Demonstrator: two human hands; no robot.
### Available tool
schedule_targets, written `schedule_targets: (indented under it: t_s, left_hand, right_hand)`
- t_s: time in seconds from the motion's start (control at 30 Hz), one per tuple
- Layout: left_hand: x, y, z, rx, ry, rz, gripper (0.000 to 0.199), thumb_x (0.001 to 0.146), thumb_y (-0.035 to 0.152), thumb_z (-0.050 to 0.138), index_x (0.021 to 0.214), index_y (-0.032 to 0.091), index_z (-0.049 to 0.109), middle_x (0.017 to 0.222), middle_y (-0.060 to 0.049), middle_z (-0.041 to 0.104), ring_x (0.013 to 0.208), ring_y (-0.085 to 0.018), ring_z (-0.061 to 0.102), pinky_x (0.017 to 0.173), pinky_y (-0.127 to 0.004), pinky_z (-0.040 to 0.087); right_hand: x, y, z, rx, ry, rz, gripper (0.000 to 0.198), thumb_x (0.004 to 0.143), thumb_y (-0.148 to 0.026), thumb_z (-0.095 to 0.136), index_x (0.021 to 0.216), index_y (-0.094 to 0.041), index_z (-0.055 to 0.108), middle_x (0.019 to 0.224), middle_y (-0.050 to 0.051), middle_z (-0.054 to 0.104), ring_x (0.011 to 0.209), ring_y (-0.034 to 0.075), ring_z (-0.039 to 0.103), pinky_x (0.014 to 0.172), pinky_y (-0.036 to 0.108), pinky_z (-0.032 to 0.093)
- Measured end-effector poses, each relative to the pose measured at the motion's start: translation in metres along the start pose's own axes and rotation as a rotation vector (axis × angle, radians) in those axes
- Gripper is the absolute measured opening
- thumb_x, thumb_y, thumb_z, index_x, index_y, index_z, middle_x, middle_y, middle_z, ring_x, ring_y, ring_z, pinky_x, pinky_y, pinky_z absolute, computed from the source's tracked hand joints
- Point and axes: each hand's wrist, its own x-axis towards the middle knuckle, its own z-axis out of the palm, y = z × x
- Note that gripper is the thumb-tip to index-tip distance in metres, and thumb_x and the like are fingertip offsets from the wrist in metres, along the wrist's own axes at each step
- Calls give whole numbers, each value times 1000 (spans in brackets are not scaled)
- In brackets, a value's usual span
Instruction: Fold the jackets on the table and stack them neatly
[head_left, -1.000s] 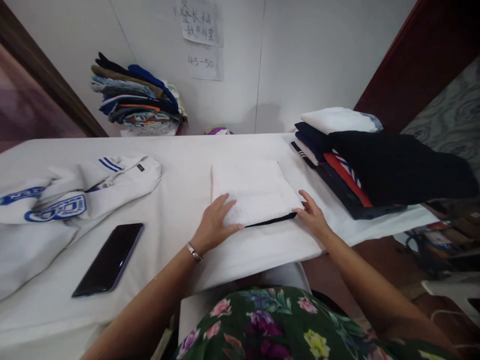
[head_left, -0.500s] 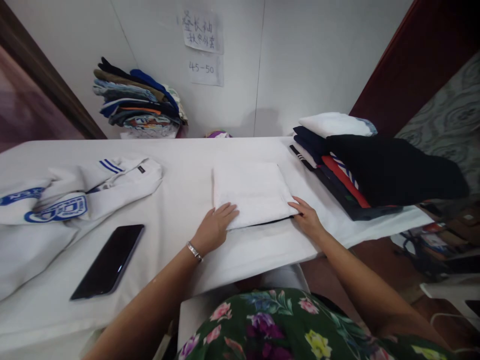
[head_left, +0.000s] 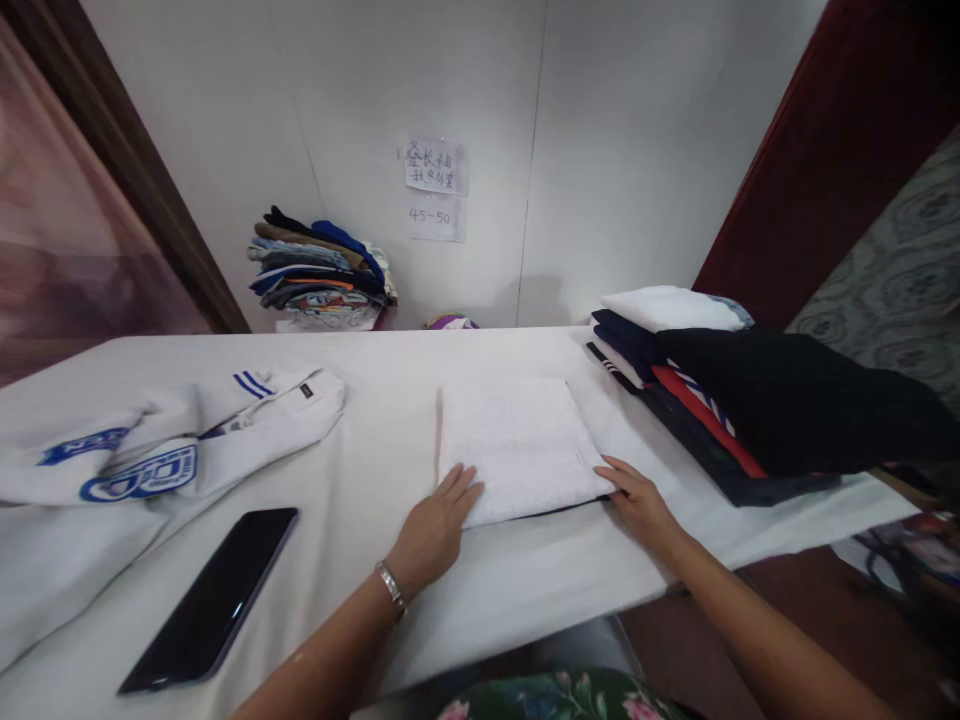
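Observation:
A white garment (head_left: 517, 440), folded into a flat, roughly square bundle, lies in front of me on the white-covered table (head_left: 390, 440). A thin dark strip shows under its front edge. My left hand (head_left: 435, 520), with a silvery bracelet at the wrist, lies on the bundle's front left corner, fingers stretched out. At the front right corner, my right hand (head_left: 637, 500) touches the edge with its fingers extended; its fingertips are partly hard to make out.
To the left lie a spread white jacket with blue lettering (head_left: 150, 450) and a black phone (head_left: 214, 600). Folded dark clothes (head_left: 795, 400) are stacked at the right. Behind the table stands another clothes pile (head_left: 322, 265); paper signs (head_left: 436, 190) hang on the wall.
My view has tilted up, so the table and everything on it sit lower in the picture. Both hands stay at the same corners of the folded white garment.

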Motion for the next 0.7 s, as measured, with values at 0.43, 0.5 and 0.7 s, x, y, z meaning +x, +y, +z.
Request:
schedule_targets:
  t_s: [0.43,0.5,0.7]
  left_hand:
    - [2,9,-21,-125,-112,-60,69,78,20,58,147,17,47,162,-8,31,152,-26,22,120,-44,33]
    - [3,10,-26,-172,-106,-87,64,84,39,61,144,19,51,160,-9,36,150,-29,28,118,-48,35]
    - [9,9,-33,-254,128,-142,38,95,49,48,112,25,72,126,-6,71,118,-24,63,105,-44,44]
  right_hand:
    - [69,-68,-18,-272,-36,-158,41,88,-32,52,125,-24,70,144,9,57,137,30,49,115,51,38]
    - [87,-85,7,-261,-117,-164,49,91,-43,52,134,-22,63,153,11,46,145,31,37,118,52,32]
    - [116,-112,66,-535,-500,-115,62,98,-52,40,153,-23,39,164,12,25,153,31,17,121,57,14]
